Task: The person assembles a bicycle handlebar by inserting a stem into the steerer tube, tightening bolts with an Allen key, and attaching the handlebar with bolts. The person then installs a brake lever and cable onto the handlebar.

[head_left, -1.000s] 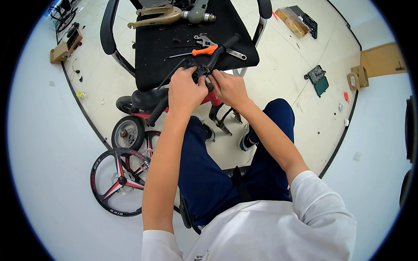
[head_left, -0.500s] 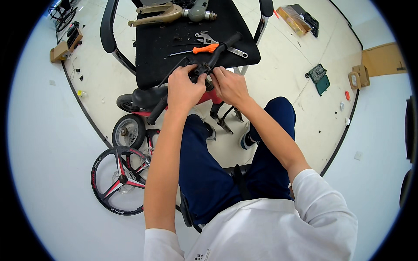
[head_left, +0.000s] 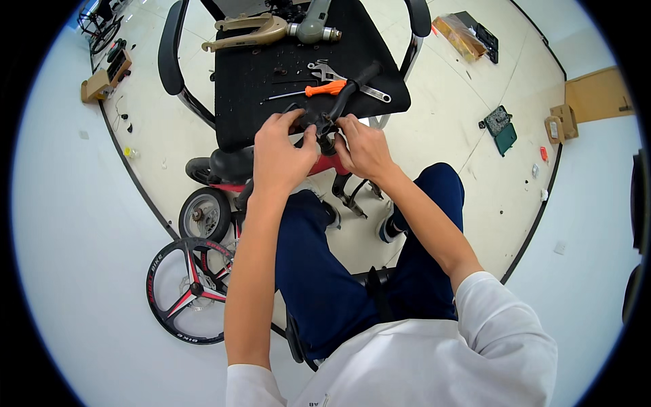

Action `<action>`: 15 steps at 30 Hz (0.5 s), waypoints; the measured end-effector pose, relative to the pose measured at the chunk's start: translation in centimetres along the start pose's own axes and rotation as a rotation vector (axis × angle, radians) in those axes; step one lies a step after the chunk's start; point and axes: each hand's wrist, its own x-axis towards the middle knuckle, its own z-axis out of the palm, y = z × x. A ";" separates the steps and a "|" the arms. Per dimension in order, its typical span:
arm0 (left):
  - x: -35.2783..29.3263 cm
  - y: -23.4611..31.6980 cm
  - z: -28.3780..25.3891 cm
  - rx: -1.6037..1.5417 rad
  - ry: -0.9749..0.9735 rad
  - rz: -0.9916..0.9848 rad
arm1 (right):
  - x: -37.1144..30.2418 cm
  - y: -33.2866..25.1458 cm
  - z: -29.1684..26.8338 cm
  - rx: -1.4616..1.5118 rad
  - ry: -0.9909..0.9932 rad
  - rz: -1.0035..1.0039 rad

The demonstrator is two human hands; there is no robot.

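Note:
Both my hands are at the centre of a small bike's black handlebar (head_left: pixel 354 83), just off the front edge of a black chair seat. My left hand (head_left: pixel 279 150) has its thumb and fingers closed around the left side of the handlebar stem (head_left: pixel 317 122). On the other side, my right hand (head_left: pixel 367 148) is closed with its fingertips at the stem's lower right; whether a small part is between them is hidden. Below the hands are the red frame (head_left: pixel 328 163) and a dark fork (head_left: pixel 349 197). The left half of the handlebar is mostly behind my left hand and forearm.
On the chair seat (head_left: pixel 237 108) lie an orange screwdriver (head_left: pixel 325 89), an adjustable wrench (head_left: pixel 373 93), a tan fork (head_left: pixel 254 34) and a grey-green part (head_left: pixel 314 24). Loose wheels (head_left: pixel 195 289) lie at left. A green case (head_left: pixel 503 133) and cardboard boxes (head_left: pixel 563 121) are at right.
The view has shifted slightly. The handlebar's left grip and a thin black rod beside my left hand have gone mostly out of sight behind it. Both hands stay at the stem.

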 end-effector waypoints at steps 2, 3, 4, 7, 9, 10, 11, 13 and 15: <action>1.2 -0.1 -0.2 -0.015 0.023 0.024 | -0.3 1.2 0.5 0.023 -0.003 -0.039; 2.1 -0.3 -0.1 0.012 0.041 0.065 | -0.5 1.5 0.5 0.025 -0.001 -0.060; 3.1 -0.5 0.0 0.043 0.028 0.080 | -0.6 1.7 0.5 0.025 0.002 -0.079; 7.1 -1.7 0.8 0.123 -0.006 0.085 | 0.2 1.1 -0.2 0.027 -0.005 -0.123; 10.7 -2.6 1.9 0.147 -0.113 0.051 | 0.6 1.5 -0.3 -0.038 -0.024 -0.161; 12.6 -3.2 2.8 0.164 -0.162 0.023 | 0.6 1.6 -0.1 -0.035 -0.034 -0.162; 14.4 -3.9 3.9 0.215 -0.215 0.012 | 0.4 1.8 0.0 -0.035 -0.044 -0.161; 17.1 -5.3 5.4 0.330 -0.315 -0.026 | 0.4 1.5 0.7 -0.009 -0.008 -0.153; 19.0 -7.1 8.0 0.339 -0.337 0.025 | 0.0 1.6 1.1 0.012 -0.005 -0.127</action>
